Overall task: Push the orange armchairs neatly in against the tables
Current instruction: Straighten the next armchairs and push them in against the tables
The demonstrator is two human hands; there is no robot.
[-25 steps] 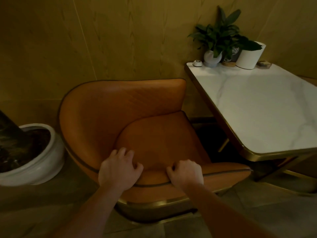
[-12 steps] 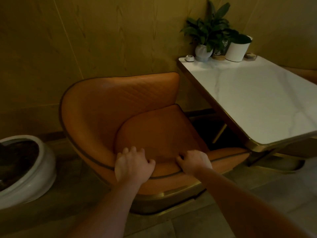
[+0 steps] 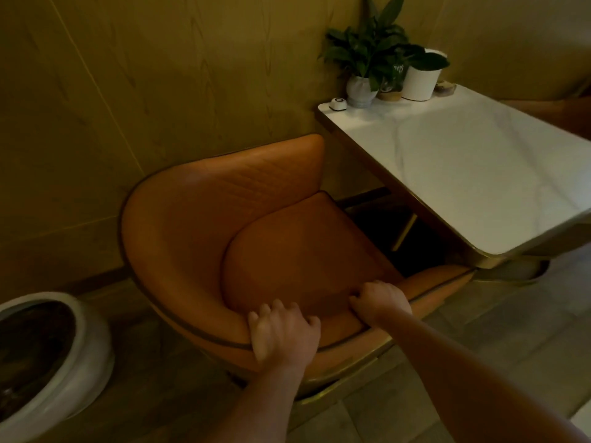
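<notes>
Dim wood-panelled wall point(image 3: 160, 91), left hand point(image 3: 283, 334) and right hand point(image 3: 380, 300) gripping orange armchair point(image 3: 198, 225) rim, marble table point(image 3: 479, 174) beside, tabletop label point(image 3: 396, 71) blurred.

Dim, warm yellowish light; the marble table point(image 3: 479, 174) gleams brightest, with deep shadow beneath it; softly blurred, edges bowed.

The armchair point(image 3: 256, 219) stands left of the desk point(image 3: 479, 174), its near arm ending just beside the desk's near corner, with the wall point(image 3: 160, 91) behind both. A planter point(image 3: 92, 340) sits on the floor point(image 3: 479, 330) left of the armchair. At the desk's far end a button point(image 3: 338, 104), a plant point(image 3: 359, 91) and a pot point(image 3: 419, 81) stand in a row, left to right.
</notes>
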